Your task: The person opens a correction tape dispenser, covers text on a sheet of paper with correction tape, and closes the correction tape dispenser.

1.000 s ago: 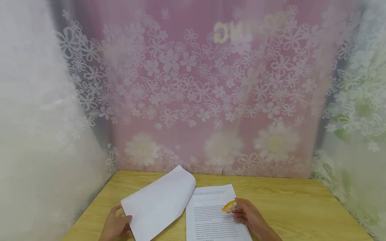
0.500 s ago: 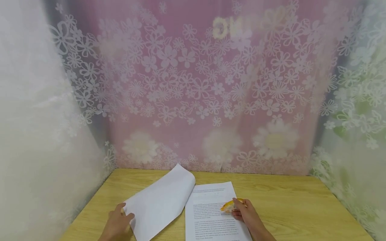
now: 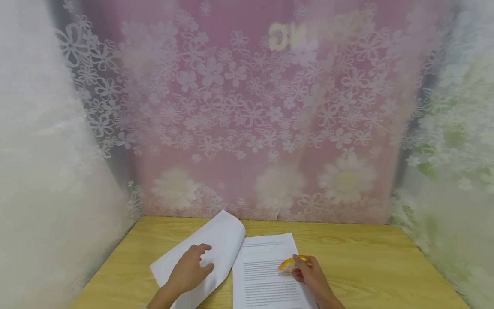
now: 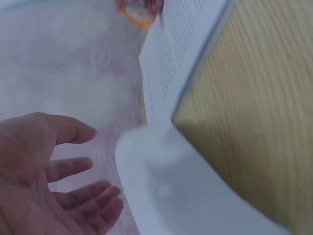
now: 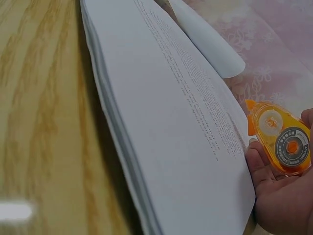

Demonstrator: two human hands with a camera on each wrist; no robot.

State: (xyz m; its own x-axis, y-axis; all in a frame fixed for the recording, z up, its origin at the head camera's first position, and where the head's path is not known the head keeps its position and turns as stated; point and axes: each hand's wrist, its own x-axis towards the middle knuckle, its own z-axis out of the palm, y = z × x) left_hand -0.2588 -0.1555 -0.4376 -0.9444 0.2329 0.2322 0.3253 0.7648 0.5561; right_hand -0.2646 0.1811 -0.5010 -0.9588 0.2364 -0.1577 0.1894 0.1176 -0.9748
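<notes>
My right hand point(image 3: 314, 277) pinches an orange correction tape dispenser point(image 5: 286, 139) over the right side of a printed paper stack point(image 3: 266, 270). In the right wrist view its clear body shows a round grey label, with the orange tip toward the page. To the left lies a turned-over blank white sheet point(image 3: 224, 231), its far right edge curling up beside the stack. Above that sheet hovers my left hand point(image 3: 189, 270), fingers spread and loosely bent. The left wrist view shows this hand's palm and fingers with nothing in them, beside the curled sheet point(image 4: 186, 191).
A wood-grain table point(image 3: 366, 266) carries the papers. Behind it hangs a pink curtain point(image 3: 231, 171) with white flower patterns. Pale translucent sheeting encloses the left point(image 3: 58, 193) and right sides.
My left hand has let go of the blank sheet's left edge and moved right, over the sheet. The right hand keeps the correction tape in nearly the same place.
</notes>
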